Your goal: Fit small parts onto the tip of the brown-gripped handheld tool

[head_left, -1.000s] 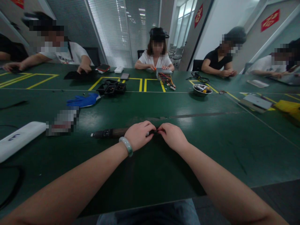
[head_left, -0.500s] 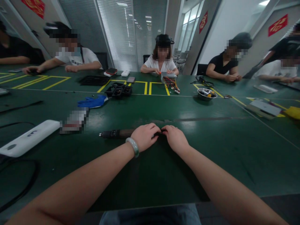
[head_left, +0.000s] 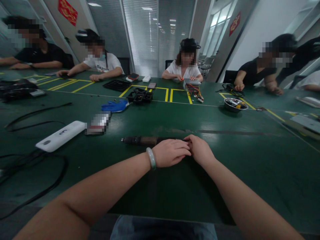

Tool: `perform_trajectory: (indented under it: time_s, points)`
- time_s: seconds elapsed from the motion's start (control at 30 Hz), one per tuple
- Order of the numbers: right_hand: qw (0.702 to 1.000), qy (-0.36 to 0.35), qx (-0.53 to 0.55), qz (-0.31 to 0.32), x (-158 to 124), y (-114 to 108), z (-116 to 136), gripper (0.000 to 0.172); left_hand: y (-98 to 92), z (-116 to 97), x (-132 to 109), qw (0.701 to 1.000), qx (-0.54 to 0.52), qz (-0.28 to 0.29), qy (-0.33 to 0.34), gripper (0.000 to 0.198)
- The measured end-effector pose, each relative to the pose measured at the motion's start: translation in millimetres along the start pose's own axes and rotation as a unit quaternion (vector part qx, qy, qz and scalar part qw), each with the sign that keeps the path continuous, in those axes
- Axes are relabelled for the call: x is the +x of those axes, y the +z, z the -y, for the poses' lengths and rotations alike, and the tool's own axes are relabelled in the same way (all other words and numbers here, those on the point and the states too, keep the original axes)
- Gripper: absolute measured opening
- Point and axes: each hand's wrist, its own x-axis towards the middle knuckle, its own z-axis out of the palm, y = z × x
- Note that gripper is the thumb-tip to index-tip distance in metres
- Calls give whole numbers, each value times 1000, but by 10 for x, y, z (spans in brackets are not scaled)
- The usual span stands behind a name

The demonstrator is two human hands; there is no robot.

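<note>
A dark, slim electric screwdriver [head_left: 142,140] lies lengthwise on the green table, its metal tip pointing left. My left hand [head_left: 171,153], with a pale green bangle at the wrist, is palm down along its near side. The left fingers are held together and bent a little at the tips, where they meet my right hand [head_left: 201,151]. The right fingers are closed around the tool's rear end. Whatever lies between the two sets of fingertips is hidden.
Left of the tool lie a white elongated case [head_left: 61,136], a blurred-out phone-like object [head_left: 98,123], a blue glove [head_left: 115,106] and black cables [head_left: 58,175]. Beyond are a black tray part [head_left: 140,95], a metal bowl [head_left: 235,105] and a metal box with wires [head_left: 192,85]. Several people sit around the table.
The view has turned left, so the scene sits further right. My left fingers have straightened somewhat and slid over toward my right fingertips. The screwdriver stays on the table.
</note>
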Motion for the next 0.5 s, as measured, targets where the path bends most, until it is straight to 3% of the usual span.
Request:
perform_trajectory:
  time_s: [0.1,0.27,0.4,0.5]
  points:
    - [998,58,20,-3,66,-76,-117,19,2,-5,-19,997,-39,51,42,28]
    - [983,180,2,-25,100,-421,-734,26,-1,55,-13,988,-99,119,-11,29]
    - [944,327,-19,-37,-33,-724,-1468,34,-12,98,-15,983,-124,132,-36,32]
    - [894,441,-25,-70,-169,-830,-1882,38,-17,105,-29,981,-129,139,-40,32]
